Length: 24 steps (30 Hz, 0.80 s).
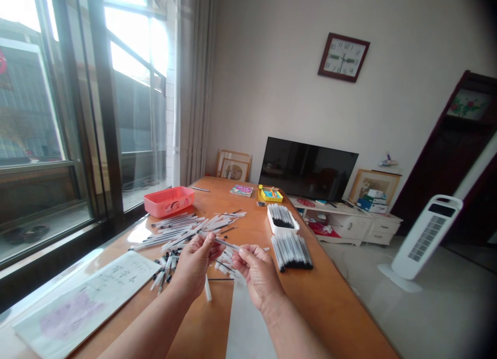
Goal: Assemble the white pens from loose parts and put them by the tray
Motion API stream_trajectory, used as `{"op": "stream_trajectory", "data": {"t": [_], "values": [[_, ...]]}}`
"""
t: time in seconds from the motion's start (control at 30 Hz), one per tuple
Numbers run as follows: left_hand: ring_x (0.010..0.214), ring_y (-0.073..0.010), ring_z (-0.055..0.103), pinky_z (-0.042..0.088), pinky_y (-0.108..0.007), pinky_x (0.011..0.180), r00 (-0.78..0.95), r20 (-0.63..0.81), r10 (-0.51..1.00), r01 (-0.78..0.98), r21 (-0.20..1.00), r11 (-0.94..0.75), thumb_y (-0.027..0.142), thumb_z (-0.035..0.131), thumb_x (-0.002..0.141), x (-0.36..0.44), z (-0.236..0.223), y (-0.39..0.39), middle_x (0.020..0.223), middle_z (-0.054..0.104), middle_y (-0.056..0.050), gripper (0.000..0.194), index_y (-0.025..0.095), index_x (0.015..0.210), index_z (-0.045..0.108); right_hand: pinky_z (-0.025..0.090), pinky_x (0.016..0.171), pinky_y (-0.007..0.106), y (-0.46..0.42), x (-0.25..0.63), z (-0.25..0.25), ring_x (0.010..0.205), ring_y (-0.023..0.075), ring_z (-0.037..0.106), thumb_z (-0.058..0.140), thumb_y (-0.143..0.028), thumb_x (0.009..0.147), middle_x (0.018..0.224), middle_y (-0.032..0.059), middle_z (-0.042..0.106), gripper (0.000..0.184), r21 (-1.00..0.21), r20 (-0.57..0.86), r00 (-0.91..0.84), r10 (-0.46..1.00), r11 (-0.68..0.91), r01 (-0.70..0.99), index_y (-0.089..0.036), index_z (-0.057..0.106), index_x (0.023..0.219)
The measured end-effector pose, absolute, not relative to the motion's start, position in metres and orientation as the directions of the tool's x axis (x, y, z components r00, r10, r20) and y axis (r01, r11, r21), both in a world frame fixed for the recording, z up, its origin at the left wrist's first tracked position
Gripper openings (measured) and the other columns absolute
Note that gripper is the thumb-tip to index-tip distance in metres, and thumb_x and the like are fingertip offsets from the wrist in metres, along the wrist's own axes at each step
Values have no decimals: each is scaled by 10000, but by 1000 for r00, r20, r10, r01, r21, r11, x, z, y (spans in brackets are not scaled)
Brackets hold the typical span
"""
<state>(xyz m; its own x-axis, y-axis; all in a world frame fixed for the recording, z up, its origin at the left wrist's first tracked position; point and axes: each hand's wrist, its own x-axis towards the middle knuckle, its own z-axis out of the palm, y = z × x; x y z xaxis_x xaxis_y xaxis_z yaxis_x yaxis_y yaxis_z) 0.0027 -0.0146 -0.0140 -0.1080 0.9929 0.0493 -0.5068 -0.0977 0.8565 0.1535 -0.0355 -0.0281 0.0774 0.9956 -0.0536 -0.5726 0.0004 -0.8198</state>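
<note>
Bare forearms (155, 323) reach out over the orange wooden table (330, 307). The left hand (196, 263) and right hand (258, 276) both pinch one slim white ballpoint pen (227, 242) between thumb and fingers, holding it crosswise above the table. Just below the hands, a loose heap of pens (182, 232) spreads across the table, with a white sheet of paper (85, 297) at the table's left edge. On the right of the table lies a tidy bundle of pens (292, 251), just in front of a white tray of pens (281, 219). Toward the far end of the table sit a pink plastic box (169, 201), a book (241, 190) and a yellow box (271, 194). Beyond the table stand a flat-screen television (306, 167) and, above it on the wall, a clock (343, 57).
</note>
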Motion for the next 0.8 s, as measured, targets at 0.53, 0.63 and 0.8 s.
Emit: {"op": "stream_trajectory", "data": {"t": [0.53,0.63,0.8], "values": [[758,-179,650,469,-258,657,-147,217,965,-295,922,-252,368,860,707,2,-4,-19,905,727,-50,265,211,880,733,461,521,218,-36,167,-21,583,121,599,772,-473,774,765,16,703,329,-979,104,289,952,149,-140,-180,693,900],[813,-206,641,486,-273,709,-130,373,919,-134,912,-389,302,847,716,5,-11,-18,955,720,-57,186,246,876,771,462,541,226,-46,164,-10,603,125,590,695,-520,852,772,11,689,341,-967,229,197,953,246,-65,-185,677,913],[904,-247,651,496,-310,815,118,603,789,231,756,-612,249,727,818,6,-18,-18,1021,702,-94,254,313,1053,801,483,630,243,-56,157,-7,653,138,597,730,-440,858,738,-4,667,304,-926,376,81,923,375,37,-191,681,1025]]}}
